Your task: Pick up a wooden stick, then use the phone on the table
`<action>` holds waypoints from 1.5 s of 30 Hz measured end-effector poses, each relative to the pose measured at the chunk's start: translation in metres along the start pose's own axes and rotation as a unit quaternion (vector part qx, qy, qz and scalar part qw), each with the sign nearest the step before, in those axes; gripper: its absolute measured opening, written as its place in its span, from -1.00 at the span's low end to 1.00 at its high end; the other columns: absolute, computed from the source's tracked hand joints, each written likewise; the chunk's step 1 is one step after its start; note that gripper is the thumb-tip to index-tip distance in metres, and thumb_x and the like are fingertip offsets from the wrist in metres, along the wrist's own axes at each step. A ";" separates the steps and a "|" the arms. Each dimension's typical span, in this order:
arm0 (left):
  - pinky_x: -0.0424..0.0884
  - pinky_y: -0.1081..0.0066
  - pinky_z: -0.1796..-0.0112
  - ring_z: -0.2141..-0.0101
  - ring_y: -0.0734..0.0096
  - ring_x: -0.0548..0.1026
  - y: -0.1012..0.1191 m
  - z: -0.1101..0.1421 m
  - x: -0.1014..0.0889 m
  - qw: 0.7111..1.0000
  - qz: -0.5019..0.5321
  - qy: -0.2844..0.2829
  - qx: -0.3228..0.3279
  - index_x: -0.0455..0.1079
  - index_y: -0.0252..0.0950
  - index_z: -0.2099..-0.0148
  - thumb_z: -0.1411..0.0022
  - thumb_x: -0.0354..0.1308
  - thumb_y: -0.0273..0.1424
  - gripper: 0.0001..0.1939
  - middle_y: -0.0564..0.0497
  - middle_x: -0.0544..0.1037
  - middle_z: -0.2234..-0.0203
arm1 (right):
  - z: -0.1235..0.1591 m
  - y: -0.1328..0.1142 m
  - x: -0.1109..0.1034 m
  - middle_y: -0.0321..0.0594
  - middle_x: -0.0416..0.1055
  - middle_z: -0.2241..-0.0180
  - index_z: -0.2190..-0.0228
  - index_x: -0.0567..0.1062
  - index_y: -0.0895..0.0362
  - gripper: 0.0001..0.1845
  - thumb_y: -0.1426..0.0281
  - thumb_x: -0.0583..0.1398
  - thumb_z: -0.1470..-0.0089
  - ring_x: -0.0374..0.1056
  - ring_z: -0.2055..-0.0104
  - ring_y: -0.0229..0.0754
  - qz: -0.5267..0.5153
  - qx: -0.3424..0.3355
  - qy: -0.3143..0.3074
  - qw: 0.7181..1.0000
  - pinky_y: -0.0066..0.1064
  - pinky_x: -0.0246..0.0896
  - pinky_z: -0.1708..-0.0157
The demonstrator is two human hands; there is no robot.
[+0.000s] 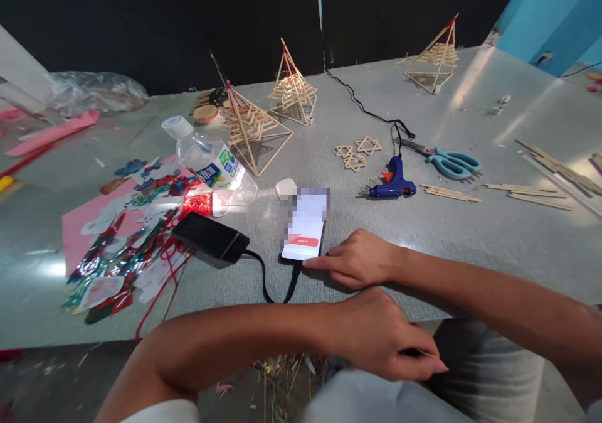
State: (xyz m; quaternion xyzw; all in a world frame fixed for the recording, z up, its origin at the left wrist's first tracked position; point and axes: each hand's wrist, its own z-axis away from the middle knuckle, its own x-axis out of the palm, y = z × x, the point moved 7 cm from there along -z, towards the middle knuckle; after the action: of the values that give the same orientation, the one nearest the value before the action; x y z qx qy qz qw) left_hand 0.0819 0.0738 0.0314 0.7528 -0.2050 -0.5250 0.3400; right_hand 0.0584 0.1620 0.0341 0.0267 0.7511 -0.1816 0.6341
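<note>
A smartphone (pixel 306 223) lies face up on the grey table (pixel 470 235) with its screen lit, and a black cable runs from its near end. My right hand (pixel 360 261) rests on the table beside the phone. Its index finger is stretched out to the phone's lower edge and its other fingers are loosely curled, holding nothing. My left hand (pixel 388 340) lies lower, across my lap below the table edge. Its fingers are pressed together in a pinch, perhaps on a thin sliver that I cannot make out.
A black power bank (pixel 209 238) is cabled to the phone, beside a toppled plastic bottle (pixel 211 162) and coloured paper scraps (pixel 122 235). Stick pyramids (pixel 291 90) stand at the back. A blue glue gun (pixel 392 184), scissors (pixel 449 161) and loose sticks (pixel 527 194) lie to the right.
</note>
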 end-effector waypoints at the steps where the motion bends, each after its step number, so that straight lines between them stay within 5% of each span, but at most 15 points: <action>1: 0.23 0.42 0.50 0.50 0.44 0.59 -0.001 0.000 0.000 1.000 0.003 -0.008 -0.006 0.69 -0.23 0.09 -0.56 0.19 -0.15 -0.68 0.09 0.68 0.52 | 0.000 0.000 0.000 -0.26 0.63 0.32 -0.38 0.41 0.05 -0.47 0.32 0.05 -0.48 0.22 0.52 -0.30 0.000 0.000 0.001 1.000 -0.31 -0.29 0.46; 8: 0.39 0.44 0.41 0.42 0.38 0.65 0.001 -0.001 -0.006 0.999 0.031 -0.028 -0.022 0.59 -0.26 -0.18 -0.60 0.11 -0.18 -0.64 0.05 0.74 0.38 | 0.000 0.000 0.002 -0.27 0.62 0.33 -0.36 0.43 0.05 -0.49 0.30 0.05 -0.48 0.22 0.53 -0.31 0.010 0.006 0.009 1.000 -0.32 -0.29 0.46; 18: 0.34 0.43 0.44 0.46 0.38 0.60 0.000 -0.001 -0.005 1.000 0.004 -0.025 -0.015 0.64 -0.23 -0.08 -0.57 0.10 -0.21 -0.68 0.09 0.66 0.49 | 0.000 0.004 0.001 -0.22 0.65 0.33 -0.34 0.44 0.09 -0.49 0.30 0.02 -0.49 0.26 0.52 -0.29 0.027 0.059 0.021 0.998 -0.29 -0.34 0.46; 45: 0.31 0.40 0.44 0.52 0.40 0.55 -0.001 0.001 -0.001 1.000 0.025 -0.007 0.011 0.68 -0.29 -0.03 -0.54 0.14 -0.23 -0.67 0.07 0.66 0.50 | 0.001 0.001 0.003 -0.28 0.61 0.32 -0.43 0.34 0.01 -0.43 0.30 0.04 -0.49 0.17 0.53 -0.30 0.005 0.005 -0.003 1.000 -0.32 -0.31 0.45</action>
State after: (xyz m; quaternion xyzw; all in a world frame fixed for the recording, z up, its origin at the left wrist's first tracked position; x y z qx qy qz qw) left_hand 0.0810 0.0744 0.0310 0.7475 -0.2319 -0.5193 0.3434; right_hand 0.0590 0.1617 0.0312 0.0331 0.7483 -0.1826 0.6369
